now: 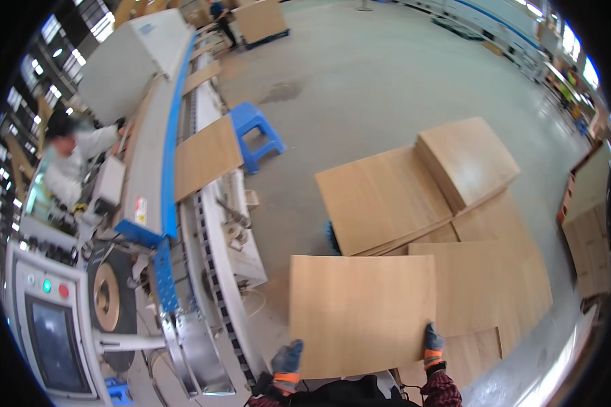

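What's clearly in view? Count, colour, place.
Front board: 1, light wood, between hands
Stacked boards: several, light wood, right of centre
Boards on machine: several, light wood, left
Machine: 1, white and blue, left
Control panel: 1, pale grey, lower left
Reel: 1, tan, beside control panel
Stool: 1, blue, right of machine
Far machinery: unclear count, pale, upper right
Pallet load: 1, brown, top
Edge stack: 1, brown, far right
Floor: 1, grey-green, centre
Co-worker: 1, white clothes, left of machine
Distant person: 1, dark clothes, top
Left hand: 1, grey-orange glove, board's left edge
Right hand: 1, grey-orange glove, board's right edge
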`<state>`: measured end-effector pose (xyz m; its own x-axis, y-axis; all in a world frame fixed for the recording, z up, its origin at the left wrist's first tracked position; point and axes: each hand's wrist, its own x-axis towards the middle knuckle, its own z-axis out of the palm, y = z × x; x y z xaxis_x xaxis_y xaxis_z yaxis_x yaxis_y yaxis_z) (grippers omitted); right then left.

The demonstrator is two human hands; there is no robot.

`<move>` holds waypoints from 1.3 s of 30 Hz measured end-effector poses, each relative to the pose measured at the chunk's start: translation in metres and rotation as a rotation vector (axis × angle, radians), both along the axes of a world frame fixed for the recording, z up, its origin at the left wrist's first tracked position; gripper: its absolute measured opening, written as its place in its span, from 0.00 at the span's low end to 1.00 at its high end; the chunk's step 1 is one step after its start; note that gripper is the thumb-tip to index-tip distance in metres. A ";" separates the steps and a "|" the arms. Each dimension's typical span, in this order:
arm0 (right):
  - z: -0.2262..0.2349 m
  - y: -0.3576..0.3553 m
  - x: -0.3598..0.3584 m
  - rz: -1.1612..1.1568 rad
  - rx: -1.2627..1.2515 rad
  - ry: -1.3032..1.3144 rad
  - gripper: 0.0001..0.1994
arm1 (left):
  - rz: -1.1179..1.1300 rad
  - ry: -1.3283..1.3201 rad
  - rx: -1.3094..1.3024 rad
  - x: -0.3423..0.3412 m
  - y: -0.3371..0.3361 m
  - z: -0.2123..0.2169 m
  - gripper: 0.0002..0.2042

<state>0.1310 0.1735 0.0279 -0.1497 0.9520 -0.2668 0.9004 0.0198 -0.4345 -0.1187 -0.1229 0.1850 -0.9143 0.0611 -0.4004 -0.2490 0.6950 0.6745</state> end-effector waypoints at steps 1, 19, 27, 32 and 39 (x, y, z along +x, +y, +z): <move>0.013 -0.012 -0.034 -0.042 -0.180 0.232 0.29 | 0.068 0.032 -0.154 -0.005 -0.046 -0.018 0.30; 0.112 -0.211 -0.261 0.679 -0.342 0.576 0.18 | -0.217 0.707 -0.641 -0.042 -0.155 0.025 0.30; 0.118 -0.188 -0.349 0.594 -0.347 0.558 0.24 | -0.231 0.769 -0.587 -0.125 -0.136 0.023 0.29; 0.104 -0.187 -0.366 0.463 -0.518 0.562 0.24 | -0.235 0.819 -0.620 -0.142 -0.134 0.012 0.27; 0.088 -0.147 -0.386 0.521 -0.560 0.690 0.19 | -0.293 0.996 -0.660 -0.204 -0.116 -0.008 0.24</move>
